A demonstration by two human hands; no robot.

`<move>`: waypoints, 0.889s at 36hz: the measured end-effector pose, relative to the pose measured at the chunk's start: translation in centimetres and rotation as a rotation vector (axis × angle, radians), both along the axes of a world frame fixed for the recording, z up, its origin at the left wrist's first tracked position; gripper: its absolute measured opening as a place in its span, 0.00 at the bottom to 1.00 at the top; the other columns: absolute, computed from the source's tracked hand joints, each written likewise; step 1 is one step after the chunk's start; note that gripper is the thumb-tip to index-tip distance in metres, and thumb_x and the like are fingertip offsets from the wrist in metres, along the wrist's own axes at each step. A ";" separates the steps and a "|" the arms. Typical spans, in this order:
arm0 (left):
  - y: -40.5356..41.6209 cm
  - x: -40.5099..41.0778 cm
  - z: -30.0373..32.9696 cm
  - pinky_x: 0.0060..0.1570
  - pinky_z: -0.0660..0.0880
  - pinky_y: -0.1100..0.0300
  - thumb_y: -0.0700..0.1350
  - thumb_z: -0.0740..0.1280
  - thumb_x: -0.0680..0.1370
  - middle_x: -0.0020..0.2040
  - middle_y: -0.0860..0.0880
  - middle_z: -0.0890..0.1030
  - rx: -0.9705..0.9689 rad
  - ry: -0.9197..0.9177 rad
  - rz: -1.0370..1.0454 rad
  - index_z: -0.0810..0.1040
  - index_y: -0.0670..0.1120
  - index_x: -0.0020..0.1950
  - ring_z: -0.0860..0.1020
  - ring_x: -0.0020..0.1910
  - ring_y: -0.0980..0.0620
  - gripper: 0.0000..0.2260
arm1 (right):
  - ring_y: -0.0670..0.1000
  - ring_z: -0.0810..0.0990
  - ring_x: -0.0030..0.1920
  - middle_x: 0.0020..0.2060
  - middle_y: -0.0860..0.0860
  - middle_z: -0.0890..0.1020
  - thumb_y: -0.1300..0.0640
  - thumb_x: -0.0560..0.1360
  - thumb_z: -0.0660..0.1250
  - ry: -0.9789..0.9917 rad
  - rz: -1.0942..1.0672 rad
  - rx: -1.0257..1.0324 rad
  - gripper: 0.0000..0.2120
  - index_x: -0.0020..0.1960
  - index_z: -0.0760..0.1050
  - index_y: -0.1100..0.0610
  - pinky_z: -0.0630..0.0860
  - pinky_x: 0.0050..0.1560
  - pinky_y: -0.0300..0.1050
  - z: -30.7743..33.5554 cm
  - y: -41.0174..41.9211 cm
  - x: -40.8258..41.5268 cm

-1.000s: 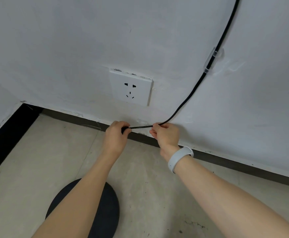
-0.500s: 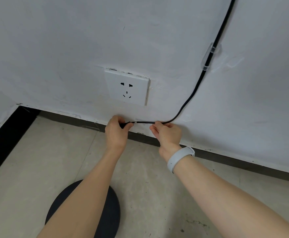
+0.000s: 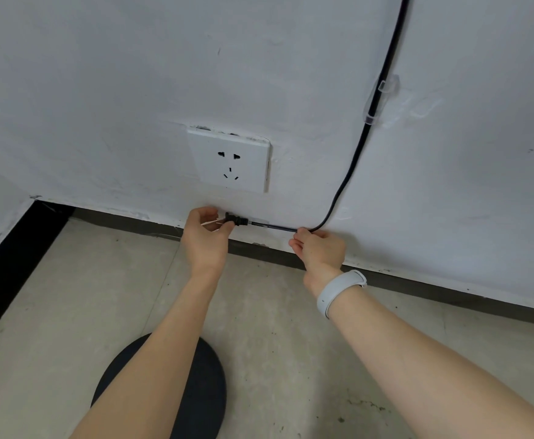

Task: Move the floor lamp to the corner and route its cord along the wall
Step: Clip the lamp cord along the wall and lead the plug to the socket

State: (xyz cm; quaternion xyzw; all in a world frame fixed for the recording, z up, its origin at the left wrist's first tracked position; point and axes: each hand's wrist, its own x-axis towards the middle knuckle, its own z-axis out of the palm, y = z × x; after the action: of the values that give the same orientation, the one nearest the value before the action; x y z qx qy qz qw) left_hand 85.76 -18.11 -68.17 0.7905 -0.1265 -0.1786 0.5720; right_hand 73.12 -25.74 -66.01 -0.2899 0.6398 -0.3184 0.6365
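Observation:
A black lamp cord (image 3: 359, 150) runs down the white wall from the top right through a clear plastic clip (image 3: 379, 98), then bends left just above the skirting. My right hand (image 3: 319, 248) pinches the cord at the bend. My left hand (image 3: 207, 237) holds the black plug (image 3: 237, 220) at the cord's end, its metal prongs showing between the fingers, below a white wall socket (image 3: 230, 161). The lamp's round black base (image 3: 202, 388) sits on the floor, partly hidden by my left forearm.
A dark skirting board (image 3: 417, 285) runs along the foot of the wall. The room corner lies at the left, with a black skirting strip (image 3: 9, 267) on the side wall. The floor (image 3: 69, 312) is pale tile. A grey band circles my right wrist.
My left hand has slid to the cord's end so the plug now shows. The cord between my hands is pulled straighter, and both hands sit lower against the wall.

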 end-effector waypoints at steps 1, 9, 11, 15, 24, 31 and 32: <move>-0.1 -0.1 0.0 0.44 0.73 0.64 0.36 0.72 0.70 0.47 0.50 0.78 0.008 0.001 -0.002 0.73 0.46 0.50 0.77 0.38 0.63 0.13 | 0.49 0.76 0.27 0.29 0.54 0.76 0.67 0.71 0.66 0.015 0.023 0.003 0.06 0.36 0.73 0.63 0.77 0.30 0.35 0.0 -0.1 -0.1; 0.0 -0.6 0.5 0.36 0.72 0.76 0.34 0.70 0.72 0.52 0.48 0.76 -0.074 0.046 0.058 0.73 0.46 0.52 0.78 0.41 0.62 0.14 | 0.50 0.76 0.28 0.29 0.54 0.77 0.65 0.72 0.65 0.078 0.140 -0.039 0.13 0.30 0.72 0.60 0.76 0.33 0.38 -0.5 -0.5 -0.4; 0.1 -0.7 0.5 0.36 0.72 0.75 0.34 0.70 0.72 0.52 0.49 0.76 -0.088 0.060 0.067 0.72 0.47 0.52 0.78 0.41 0.64 0.14 | 0.49 0.76 0.28 0.29 0.54 0.77 0.64 0.72 0.65 0.107 0.177 -0.058 0.12 0.30 0.72 0.59 0.75 0.34 0.40 -0.7 -0.4 -0.6; 0.1 -0.6 1.1 0.34 0.72 0.76 0.34 0.69 0.72 0.52 0.48 0.76 -0.091 0.092 0.041 0.72 0.47 0.53 0.79 0.42 0.59 0.14 | 0.52 0.77 0.32 0.34 0.55 0.80 0.60 0.73 0.65 0.205 0.252 -0.114 0.13 0.30 0.72 0.55 0.76 0.42 0.48 -0.8 -0.3 -0.8; 0.1 -1.1 1.6 0.56 0.71 0.58 0.36 0.69 0.73 0.58 0.47 0.74 0.003 0.062 -0.098 0.69 0.43 0.62 0.73 0.54 0.51 0.19 | 0.57 0.76 0.44 0.43 0.60 0.82 0.56 0.73 0.66 0.230 0.364 -0.174 0.10 0.41 0.78 0.63 0.71 0.49 0.46 0.1 0.1 -1.8; 0.6 -1.5 1.9 0.64 0.69 0.53 0.37 0.67 0.74 0.66 0.46 0.71 0.086 0.030 -0.170 0.67 0.43 0.66 0.69 0.62 0.49 0.22 | 0.52 0.68 0.35 0.29 0.52 0.71 0.58 0.73 0.65 0.264 0.463 -0.251 0.10 0.34 0.73 0.60 0.65 0.37 0.42 0.9 0.0 -2.4; 0.7 -1.6 2.2 0.64 0.69 0.52 0.36 0.67 0.75 0.66 0.46 0.71 0.094 0.038 -0.176 0.67 0.43 0.66 0.69 0.63 0.47 0.21 | 0.53 0.64 0.33 0.26 0.52 0.66 0.59 0.73 0.64 0.291 0.486 -0.267 0.14 0.29 0.67 0.57 0.62 0.35 0.43 0.8 -0.1 -2.5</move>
State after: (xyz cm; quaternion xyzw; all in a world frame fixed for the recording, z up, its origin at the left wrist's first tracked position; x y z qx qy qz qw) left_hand 84.19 -17.42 -65.99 0.7988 -0.1762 -0.2489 0.5186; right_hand 70.67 -25.84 -65.16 -0.5578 0.5887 -0.1936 0.5521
